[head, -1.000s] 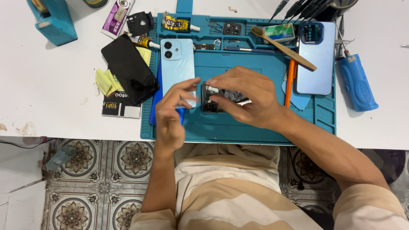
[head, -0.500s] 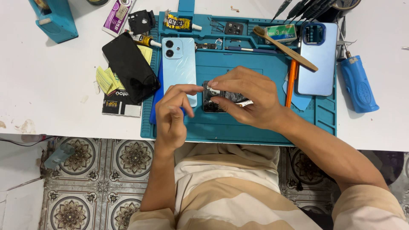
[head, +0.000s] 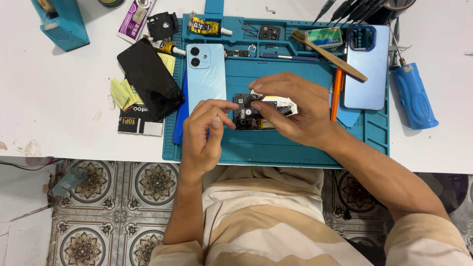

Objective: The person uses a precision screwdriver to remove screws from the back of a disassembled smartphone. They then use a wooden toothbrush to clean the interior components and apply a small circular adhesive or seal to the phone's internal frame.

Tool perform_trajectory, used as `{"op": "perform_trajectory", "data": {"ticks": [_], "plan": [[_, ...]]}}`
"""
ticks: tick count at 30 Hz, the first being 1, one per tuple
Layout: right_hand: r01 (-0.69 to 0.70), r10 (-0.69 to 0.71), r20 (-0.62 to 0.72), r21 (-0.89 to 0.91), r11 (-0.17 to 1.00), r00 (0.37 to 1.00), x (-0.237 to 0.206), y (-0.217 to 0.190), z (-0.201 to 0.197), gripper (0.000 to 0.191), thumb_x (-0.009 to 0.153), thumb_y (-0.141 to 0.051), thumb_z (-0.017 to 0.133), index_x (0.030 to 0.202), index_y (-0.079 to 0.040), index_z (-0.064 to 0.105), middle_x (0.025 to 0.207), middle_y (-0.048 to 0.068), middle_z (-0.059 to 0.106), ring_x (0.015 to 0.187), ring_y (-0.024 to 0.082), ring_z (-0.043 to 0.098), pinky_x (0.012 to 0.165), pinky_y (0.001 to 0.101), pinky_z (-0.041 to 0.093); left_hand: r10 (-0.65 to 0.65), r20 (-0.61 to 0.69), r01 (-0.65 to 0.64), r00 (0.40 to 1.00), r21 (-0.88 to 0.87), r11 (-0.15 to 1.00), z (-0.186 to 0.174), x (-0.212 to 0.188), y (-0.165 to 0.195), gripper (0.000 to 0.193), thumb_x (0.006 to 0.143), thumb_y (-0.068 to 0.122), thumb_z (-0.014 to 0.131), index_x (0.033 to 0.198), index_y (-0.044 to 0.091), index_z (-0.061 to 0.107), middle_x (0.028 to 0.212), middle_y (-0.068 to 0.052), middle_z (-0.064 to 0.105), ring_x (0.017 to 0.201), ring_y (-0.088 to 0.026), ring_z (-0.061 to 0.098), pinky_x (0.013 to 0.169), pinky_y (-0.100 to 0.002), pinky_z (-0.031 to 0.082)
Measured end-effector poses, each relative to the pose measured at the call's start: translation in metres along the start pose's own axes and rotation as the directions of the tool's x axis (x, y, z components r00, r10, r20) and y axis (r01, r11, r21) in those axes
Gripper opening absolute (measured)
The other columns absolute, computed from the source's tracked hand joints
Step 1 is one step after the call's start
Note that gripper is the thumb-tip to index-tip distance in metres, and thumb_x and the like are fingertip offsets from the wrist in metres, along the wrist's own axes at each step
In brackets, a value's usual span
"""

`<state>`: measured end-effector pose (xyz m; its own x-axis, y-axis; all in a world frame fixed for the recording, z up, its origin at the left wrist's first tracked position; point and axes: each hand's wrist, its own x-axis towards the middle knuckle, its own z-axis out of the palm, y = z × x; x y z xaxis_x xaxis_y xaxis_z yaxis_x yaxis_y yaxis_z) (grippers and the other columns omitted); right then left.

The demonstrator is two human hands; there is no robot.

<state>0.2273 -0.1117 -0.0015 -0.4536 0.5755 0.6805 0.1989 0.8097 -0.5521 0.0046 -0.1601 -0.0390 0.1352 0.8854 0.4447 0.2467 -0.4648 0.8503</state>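
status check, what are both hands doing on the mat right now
Left hand steadies the opened phone at its left edge. Right hand pinches a small round part over it. Light blue back cover lies apart, just left; nothing blocking.

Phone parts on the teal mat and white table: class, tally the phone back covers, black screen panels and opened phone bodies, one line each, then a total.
Phone back covers: 2, light blue back cover, blue back cover
Black screen panel: 1
Opened phone body: 1
Total: 4

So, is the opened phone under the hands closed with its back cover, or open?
Open: the phone shows bare internal parts; a light blue back cover lies beside it.
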Motion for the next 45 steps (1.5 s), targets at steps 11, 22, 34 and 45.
{"op": "perform_trajectory", "data": {"ticks": [11, 22, 34, 45], "plan": [[0.018, -0.017, 0.020, -0.005, 1.000, 1.000, -0.002, 0.001, 0.008, 0.033, 0.090, 0.004, 0.083, 0.117, -0.001, 0.066, 0.115, 0.015, 0.073, 0.107, 0.026, 0.076, 0.088, 0.0327, 0.063, 0.009, 0.014, -0.009, 1.000, 0.008, 1.000, 0.000, -0.001, -0.004, 0.067, 0.114, 0.051, 0.037, 0.074, 0.001, 0.056, 0.105, -0.016, 0.073, 0.092, -0.027, 0.066, 0.081, -0.035, 0.052], [0.014, -0.014, 0.024, -0.018, 1.000, 1.000, -0.002, -0.002, 0.010, 0.033, 0.090, 0.004, 0.083, 0.118, -0.001, 0.066, 0.117, 0.015, 0.073, 0.107, 0.026, 0.075, 0.087, 0.0322, 0.064, -0.019, -0.036, 0.017, 0.999, -0.057, 0.998, 0.002, -0.004, -0.007, 0.067, 0.114, 0.051, 0.038, 0.072, 0.001, 0.056, 0.108, -0.017, 0.074, 0.091, -0.023, 0.069, 0.073, -0.031, 0.050], [0.022, -0.021, 0.043, -0.020, 1.000, 0.999, -0.001, -0.003, 0.010, 0.033, 0.091, 0.002, 0.083, 0.119, -0.002, 0.066, 0.118, 0.015, 0.072, 0.107, 0.025, 0.076, 0.086, 0.0308, 0.064, -0.014, -0.039, 0.011, 0.999, -0.074, 0.997, 0.002, -0.006, -0.009, 0.068, 0.115, 0.051, 0.038, 0.073, 0.001, 0.055, 0.108, -0.016, 0.074, 0.089, -0.020, 0.068, 0.074, -0.029, 0.050], [0.034, -0.033, 0.086, -0.009, 0.999, 0.996, 0.000, -0.002, 0.011, 0.033, 0.090, 0.005, 0.081, 0.120, 0.001, 0.069, 0.117, 0.016, 0.073, 0.091, 0.022, 0.070, 0.074, 0.0309, 0.057, 0.192, 0.016, -0.193, 0.981, 0.060, 0.979, -0.004, 0.002, 0.007, 0.069, 0.119, 0.053, 0.034, 0.124, -0.010, 0.061, 0.138, -0.019, 0.061, 0.119, -0.030, 0.059, 0.101, -0.037, 0.046]]}}
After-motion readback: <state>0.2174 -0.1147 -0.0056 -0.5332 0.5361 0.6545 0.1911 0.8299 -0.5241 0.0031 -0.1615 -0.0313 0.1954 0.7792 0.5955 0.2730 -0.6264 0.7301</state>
